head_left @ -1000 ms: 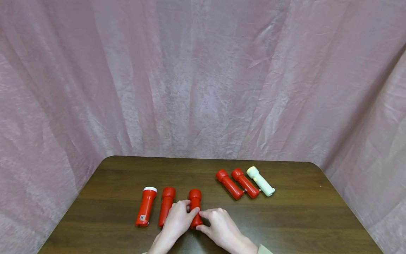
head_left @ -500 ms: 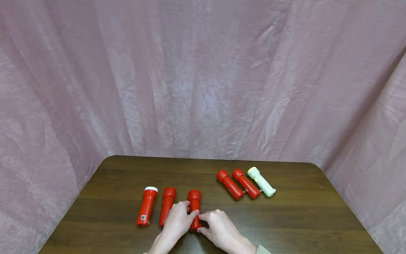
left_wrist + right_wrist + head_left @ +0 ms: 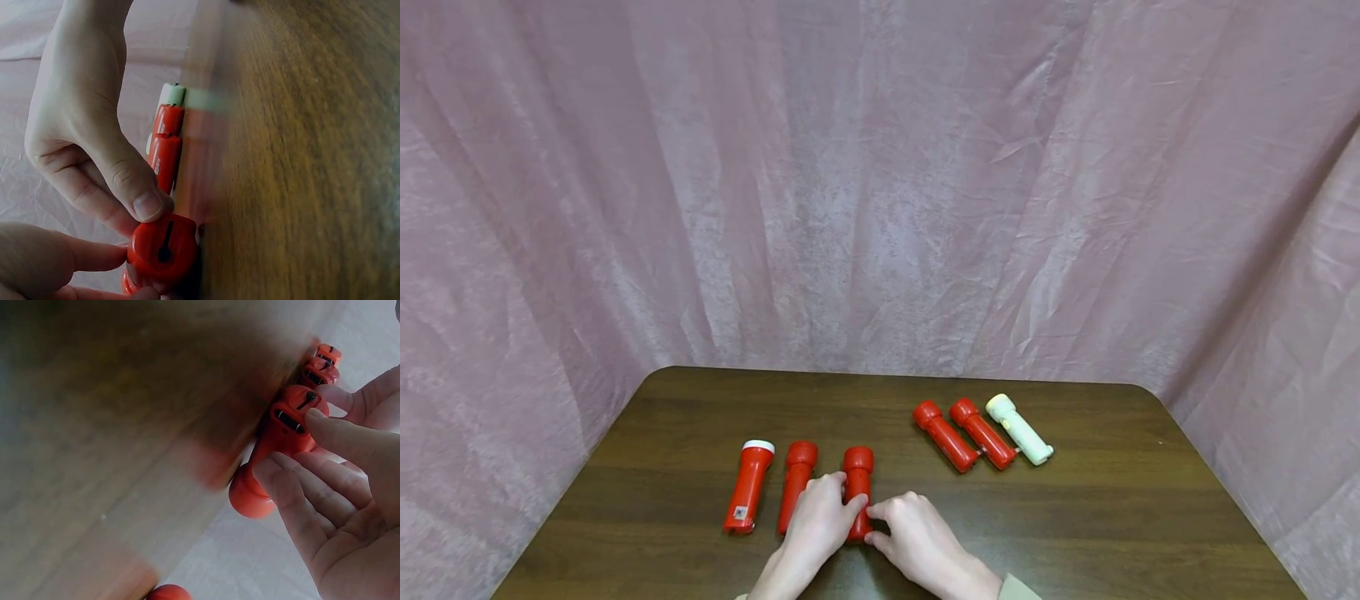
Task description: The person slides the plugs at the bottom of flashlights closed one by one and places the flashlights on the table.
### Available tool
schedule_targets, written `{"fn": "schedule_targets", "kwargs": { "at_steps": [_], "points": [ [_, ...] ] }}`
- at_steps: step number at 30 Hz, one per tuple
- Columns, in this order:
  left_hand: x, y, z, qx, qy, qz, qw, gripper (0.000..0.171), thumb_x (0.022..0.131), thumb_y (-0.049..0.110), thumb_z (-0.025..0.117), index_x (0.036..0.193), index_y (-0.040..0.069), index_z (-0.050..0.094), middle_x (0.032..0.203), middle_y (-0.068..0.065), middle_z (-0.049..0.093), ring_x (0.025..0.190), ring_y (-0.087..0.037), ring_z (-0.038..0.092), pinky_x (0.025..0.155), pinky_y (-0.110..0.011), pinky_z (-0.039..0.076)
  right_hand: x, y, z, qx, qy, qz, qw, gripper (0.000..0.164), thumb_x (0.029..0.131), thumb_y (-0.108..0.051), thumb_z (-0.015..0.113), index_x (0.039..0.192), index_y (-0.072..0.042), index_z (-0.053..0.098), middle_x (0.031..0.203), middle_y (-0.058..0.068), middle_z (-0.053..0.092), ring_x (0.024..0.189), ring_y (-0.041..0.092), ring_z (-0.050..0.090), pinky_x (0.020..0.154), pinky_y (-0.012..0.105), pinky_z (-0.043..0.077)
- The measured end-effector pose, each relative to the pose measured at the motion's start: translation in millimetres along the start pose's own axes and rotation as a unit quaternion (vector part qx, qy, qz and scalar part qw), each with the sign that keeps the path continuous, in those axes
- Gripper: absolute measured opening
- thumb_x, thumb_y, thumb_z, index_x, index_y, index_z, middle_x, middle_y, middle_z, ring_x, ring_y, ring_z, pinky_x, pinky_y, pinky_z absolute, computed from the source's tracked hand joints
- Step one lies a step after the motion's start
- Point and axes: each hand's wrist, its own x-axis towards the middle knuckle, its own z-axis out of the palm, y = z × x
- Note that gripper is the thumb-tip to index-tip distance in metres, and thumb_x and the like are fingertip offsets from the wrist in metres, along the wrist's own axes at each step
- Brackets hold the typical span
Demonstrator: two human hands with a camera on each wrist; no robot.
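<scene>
A red flashlight (image 3: 858,463) lies on the table between both hands, lens end pointing away. My left hand (image 3: 820,518) grips it from the left, thumb over the body and index finger along the far side. From the right, my right hand (image 3: 920,537) holds it near the tail; in the right wrist view its thumb (image 3: 340,434) lies at the tail end and its fingers against the body. The tail cap (image 3: 164,247), with a black slot, faces the left wrist camera. Left of it lie a second red flashlight (image 3: 797,479), partly behind my left hand, and a red flashlight with a white rim (image 3: 748,483).
Farther back on the right, two red flashlights (image 3: 945,437) (image 3: 982,434) and a white flashlight (image 3: 1019,431) lie slanted side by side. The brown wooden table (image 3: 1112,500) has rounded far corners. A pink curtain (image 3: 880,208) hangs behind it.
The red flashlight between my hands has shifted slightly left, its tail swinging left so it lies straighter. Both hands move a little with it. The other flashlights stay in place.
</scene>
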Motion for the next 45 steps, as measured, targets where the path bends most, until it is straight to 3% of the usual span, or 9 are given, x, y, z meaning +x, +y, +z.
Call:
{"fn": "schedule_targets", "kwargs": {
  "at_steps": [6, 10, 21, 29, 45],
  "points": [
    [8.2, -24.7, 19.3, 0.013, 0.021, 0.007, 0.9997, 0.018, 0.087, 0.018, 0.081, 0.090, 0.003, 0.072, 0.065, -0.004, 0.066, 0.053, -0.015, 0.051, 0.049, -0.031, 0.041, 4, -1, 1, -0.010, -0.002, -0.003, 1.000, 0.014, 0.083, -0.018, 0.088, 0.080, -0.023, 0.075, 0.070, -0.013, 0.072, 0.063, -0.002, 0.061, 0.055, 0.016, 0.042],
    [12.8, -37.7, 31.4, 0.035, 0.025, -0.008, 0.9990, 0.021, 0.088, 0.024, 0.082, 0.093, 0.006, 0.072, 0.068, -0.002, 0.067, 0.054, -0.014, 0.052, 0.050, -0.030, 0.041, 6, -2, 2, -0.015, -0.005, -0.007, 1.000, 0.015, 0.083, -0.018, 0.087, 0.079, -0.023, 0.074, 0.068, -0.013, 0.069, 0.062, -0.001, 0.059, 0.055, 0.017, 0.042],
    [-0.2, 0.3, -3.3, 0.026, 0.018, -0.017, 0.9994, 0.031, 0.087, 0.019, 0.083, 0.105, -0.004, 0.073, 0.083, -0.015, 0.076, 0.064, -0.027, 0.067, 0.058, -0.040, 0.054, 6, -3, 4, -0.031, 0.002, -0.010, 0.999, 0.017, 0.082, -0.017, 0.087, 0.077, -0.023, 0.072, 0.066, -0.012, 0.069, 0.061, 0.003, 0.062, 0.055, 0.019, 0.043],
    [-0.4, -1.8, -5.4, 0.028, 0.011, -0.018, 0.9994, 0.024, 0.088, 0.019, 0.082, 0.099, 0.000, 0.072, 0.074, -0.008, 0.070, 0.060, -0.020, 0.058, 0.054, -0.034, 0.046, 7, -2, 5, -0.022, -0.001, -0.012, 1.000, 0.011, 0.083, -0.016, 0.087, 0.085, -0.020, 0.077, 0.072, -0.013, 0.073, 0.064, 0.000, 0.063, 0.057, 0.018, 0.045],
    [0.8, -3.8, -2.3, 0.021, 0.019, -0.023, 0.9993, 0.040, 0.087, 0.018, 0.083, 0.115, -0.009, 0.072, 0.098, -0.021, 0.079, 0.074, -0.032, 0.072, 0.067, -0.046, 0.060, 7, -2, 6, -0.025, 0.004, -0.019, 0.999, 0.014, 0.083, -0.014, 0.086, 0.081, -0.021, 0.074, 0.075, -0.010, 0.074, 0.067, 0.002, 0.066, 0.057, 0.019, 0.046]
  ]
}}
